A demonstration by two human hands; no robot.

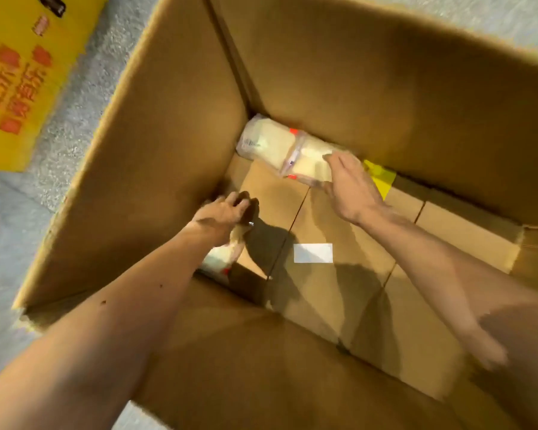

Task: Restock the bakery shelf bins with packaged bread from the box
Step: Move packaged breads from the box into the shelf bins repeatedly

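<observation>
Both bare arms reach down into a large open cardboard box [168,125], seen from above. The left hand [222,217] sits close to the box's left wall with its fingers curled tight, knuckles up. It grips the top of a near packet [222,257] of pale bread, which shows just beneath the wrist and is mostly hidden by the hand and forearm. The right hand [351,187] stretches toward the far corner, more spread. Its fingers [331,157] lie over the top of a middle packet [308,166] and the thumb comes in at that packet's near edge, so the wrapped bread is held between them, though motion blur softens the detail. Touching the middle packet, a corner packet [261,141] lies pushed into the far left corner of the box floor, untouched by either hand. A yellow scrap [381,176] shows just beyond the right hand, and a white label [313,252] lies on the box floor between the arms. Outside the box, a yellow carton [22,88] with red print rests on the grey floor [84,97].
</observation>
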